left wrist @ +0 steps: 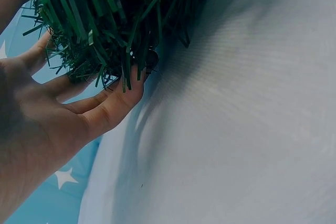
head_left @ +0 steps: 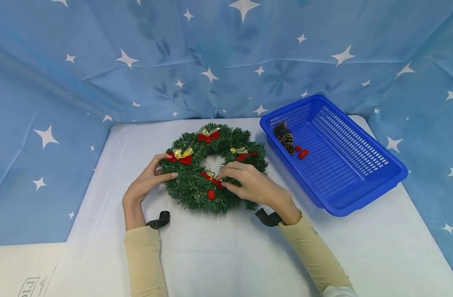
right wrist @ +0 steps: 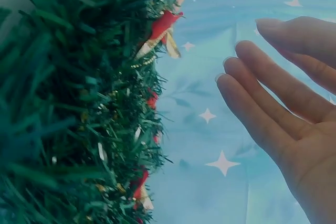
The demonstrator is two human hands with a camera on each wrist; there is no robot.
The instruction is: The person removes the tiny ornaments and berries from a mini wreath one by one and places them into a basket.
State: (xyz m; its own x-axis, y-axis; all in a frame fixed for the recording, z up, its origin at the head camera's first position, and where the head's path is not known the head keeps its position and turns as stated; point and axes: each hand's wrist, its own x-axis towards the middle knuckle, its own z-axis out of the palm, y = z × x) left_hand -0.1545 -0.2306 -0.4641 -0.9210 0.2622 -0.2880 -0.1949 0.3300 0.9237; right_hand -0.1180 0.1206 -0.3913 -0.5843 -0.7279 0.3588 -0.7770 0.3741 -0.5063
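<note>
A green wreath (head_left: pixel 189 185) lies on the white table, decked with red-and-gold bows and small red balls. My left hand (head_left: pixel 146 177) holds its left edge; in the left wrist view, fingers (left wrist: pixel 123 98) curl against the underside of the green strands. One fingertip reaches the left bow (head_left: pixel 183 156). My right hand (head_left: pixel 252 183) is over the front of the wreath, beside the front bow (head_left: pixel 211 179). The right wrist view shows that hand's fingers (right wrist: pixel 273 82) loosely extended and apart from the strands, holding nothing. Just below the front bow sits a red ball (head_left: pixel 211 194).
At the right stands a blue plastic basket (head_left: pixel 360 192). Several pine cones (head_left: pixel 284 136) and a few red balls (head_left: pixel 302 154) lie in its left end. Behind the table hangs a blue curtain (head_left: pixel 226 53) with white stars.
</note>
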